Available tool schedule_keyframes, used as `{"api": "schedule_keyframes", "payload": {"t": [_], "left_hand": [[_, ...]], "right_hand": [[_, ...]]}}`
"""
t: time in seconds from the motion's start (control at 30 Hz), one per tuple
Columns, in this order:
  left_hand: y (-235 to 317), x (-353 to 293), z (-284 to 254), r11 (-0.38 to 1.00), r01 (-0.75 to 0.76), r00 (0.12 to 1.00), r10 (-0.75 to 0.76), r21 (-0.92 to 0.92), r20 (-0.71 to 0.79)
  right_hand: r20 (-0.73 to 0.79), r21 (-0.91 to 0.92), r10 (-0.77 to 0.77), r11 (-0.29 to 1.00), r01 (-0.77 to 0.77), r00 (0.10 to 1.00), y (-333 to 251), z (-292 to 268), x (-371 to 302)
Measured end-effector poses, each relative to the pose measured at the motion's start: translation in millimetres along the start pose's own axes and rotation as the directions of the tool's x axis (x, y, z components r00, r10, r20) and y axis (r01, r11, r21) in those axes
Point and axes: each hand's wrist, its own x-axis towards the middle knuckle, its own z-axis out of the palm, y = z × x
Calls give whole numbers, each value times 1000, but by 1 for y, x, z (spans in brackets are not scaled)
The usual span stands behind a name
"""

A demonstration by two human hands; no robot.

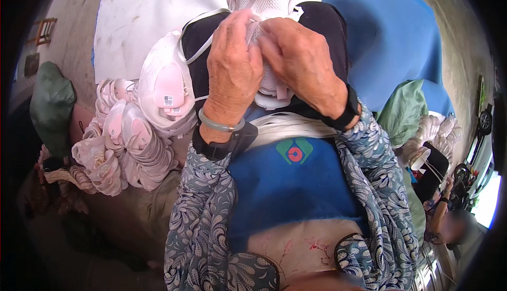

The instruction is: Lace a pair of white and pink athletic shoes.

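A pale pink-and-white sneaker (272, 86) rests on my lap between my dark-clad knees, largely covered by both hands. My left hand (232, 64) is closed at its lacing area, the fingertips smeared by motion, and appears to pinch a shoelace. From there a flat white shoelace (196, 56) loops out to the left. On the other side my right hand (300, 61) is closed, its fingers curled against the shoe; what the fingertips hold is hidden. Just beyond the hands stands another pale sneaker part (270, 0). A bundle of white laces (296, 126) lies across my lap.
To the left are a pale shoe upper (168, 88) and stacked pink-white uppers (129, 143). A white board (142, 11) lies ahead, with blue cloth (391, 37) at right. A green sack (404, 109), more uppers (438, 132) and another person (438, 220) are farther right.
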Motion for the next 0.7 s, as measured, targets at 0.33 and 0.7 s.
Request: {"api": "schedule_keyframes", "payload": {"t": [0.33, 0.7], "left_hand": [[-7, 8, -7, 992, -29, 999, 25, 119, 29], [-20, 17, -13, 998, 42, 980, -31, -55, 194]], "right_hand": [[-194, -154, -1, 988, -29, 981, 11, 26, -2], [-203, -120, -32, 993, 8, 979, 15, 30, 3]]}}
